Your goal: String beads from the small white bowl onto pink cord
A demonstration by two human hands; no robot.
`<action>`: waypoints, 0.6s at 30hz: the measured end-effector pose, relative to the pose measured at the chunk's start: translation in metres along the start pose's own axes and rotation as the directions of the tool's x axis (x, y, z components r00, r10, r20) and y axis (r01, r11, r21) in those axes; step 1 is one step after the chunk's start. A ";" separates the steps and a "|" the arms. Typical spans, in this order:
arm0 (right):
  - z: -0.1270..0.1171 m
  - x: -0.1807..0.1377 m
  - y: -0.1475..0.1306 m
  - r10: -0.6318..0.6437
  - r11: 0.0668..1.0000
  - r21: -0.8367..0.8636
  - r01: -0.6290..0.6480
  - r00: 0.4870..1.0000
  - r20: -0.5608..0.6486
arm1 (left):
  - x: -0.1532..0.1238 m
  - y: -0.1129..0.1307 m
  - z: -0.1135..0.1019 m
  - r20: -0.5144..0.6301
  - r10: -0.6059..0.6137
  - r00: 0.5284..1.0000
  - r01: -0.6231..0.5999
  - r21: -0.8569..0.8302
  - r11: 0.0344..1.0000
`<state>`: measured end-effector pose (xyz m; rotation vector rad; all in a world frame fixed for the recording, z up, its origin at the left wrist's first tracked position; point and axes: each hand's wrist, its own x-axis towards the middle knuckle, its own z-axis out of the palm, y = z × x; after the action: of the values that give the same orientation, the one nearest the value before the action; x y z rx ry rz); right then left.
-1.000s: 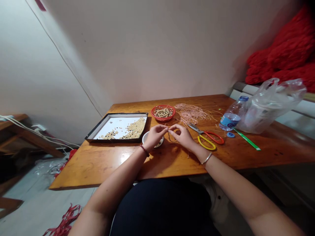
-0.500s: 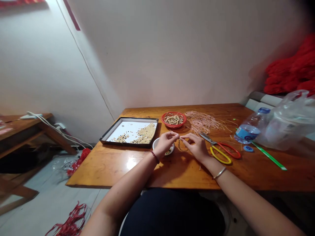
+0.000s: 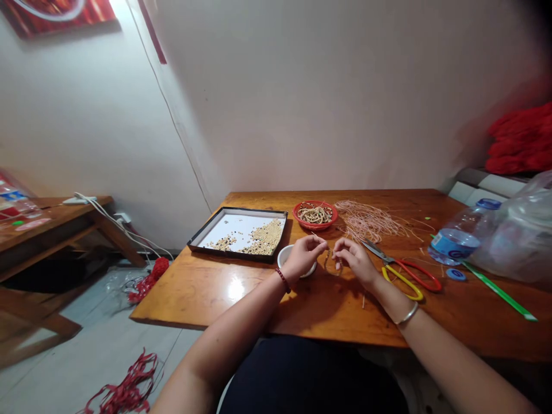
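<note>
My left hand and my right hand are pinched close together over the wooden table. Between them hangs a small loop of beaded string; each hand grips an end. Under my left hand sits a small white bowl. A black-rimmed tray of tan beads lies to the left. A red basket with beaded strands stands behind my hands.
A heap of pink cords lies behind my right hand. Scissors with red and yellow handles lie to its right, then a water bottle, a blue cap, a green stick and a plastic bag. A low bench stands left.
The view has swung left and up, so the table sits further right in the picture. My hands stay pinched on the string, now a little further apart, with the loop hanging between them.
</note>
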<state>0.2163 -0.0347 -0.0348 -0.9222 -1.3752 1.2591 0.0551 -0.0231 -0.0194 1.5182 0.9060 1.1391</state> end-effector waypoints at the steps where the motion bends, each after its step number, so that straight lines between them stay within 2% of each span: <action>1: 0.000 0.000 -0.001 0.021 1.000 0.012 -0.021 1.000 0.017 | 0.000 -0.001 0.000 0.001 0.017 1.000 -0.017 0.005 1.000; 7: 0.002 -0.003 -0.002 0.016 1.000 0.012 -0.016 1.000 -0.022 | 0.002 -0.005 -0.002 0.033 0.082 0.996 -0.084 0.042 0.996; 13: 0.002 0.001 0.002 -0.027 0.990 -0.137 0.026 1.000 -0.003 | 0.003 -0.007 -0.004 0.057 0.092 0.994 -0.098 0.107 0.989; 18: 0.001 0.002 0.004 -0.007 1.000 -0.028 0.008 0.999 0.032 | 0.001 -0.006 -0.005 0.070 0.098 0.993 -0.108 0.150 0.983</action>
<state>0.2144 -0.0322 -0.0385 -0.9188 -1.4235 1.2565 0.0508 -0.0194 -0.0245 1.7344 0.8982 1.1093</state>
